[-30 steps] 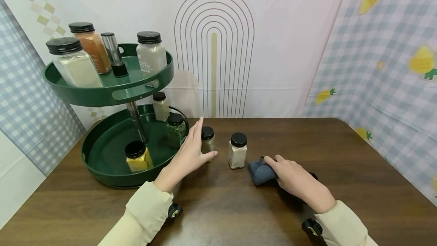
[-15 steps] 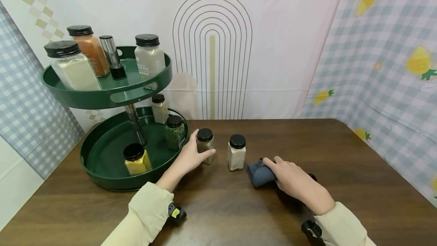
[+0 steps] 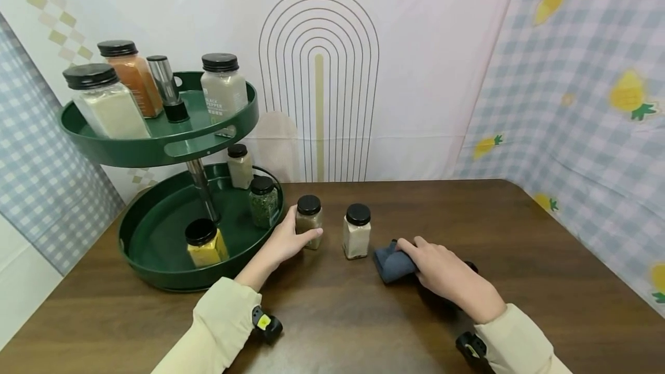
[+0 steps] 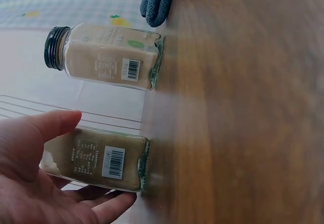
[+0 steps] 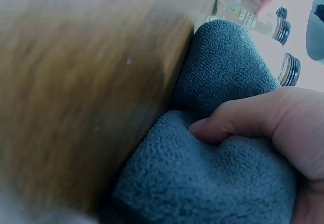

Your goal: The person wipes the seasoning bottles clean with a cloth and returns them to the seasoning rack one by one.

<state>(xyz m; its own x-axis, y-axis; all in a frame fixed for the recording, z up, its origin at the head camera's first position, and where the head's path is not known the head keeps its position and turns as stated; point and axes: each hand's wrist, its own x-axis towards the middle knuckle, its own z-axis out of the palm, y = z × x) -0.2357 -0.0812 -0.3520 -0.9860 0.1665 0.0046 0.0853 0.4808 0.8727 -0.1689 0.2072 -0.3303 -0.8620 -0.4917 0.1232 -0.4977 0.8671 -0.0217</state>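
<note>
- Your left hand (image 3: 283, 241) is curled round a square clear glass jar of brown-grey powder with a round black lid (image 3: 309, 222). It's upright, at 1 o'clock from your wrist. Glass is slick, so a loose hold could let it slip. I can't tell how hard you squeeze.
- Your right hand (image 3: 439, 267) pinches a soft, folded, dark blue cloth (image 3: 392, 263), at 9 o'clock from that hand.
- A square clear glass jar of cream powder with a black lid (image 3: 357, 239) stands at 3 o'clock from your left hand, near the cloth. It's tall and thin, so a push from the cloth or a bump from the other jar could tip it.
- At 9 o'clock from your left hand is the round, dark green stand with two trays (image 3: 168, 279). Lift carelessly and you might knock its rim.
- Just inside, at 10 o'clock, sits a small glass jar of green herbs with a black lid (image 3: 264, 206). Your knuckles could hit it.
</note>
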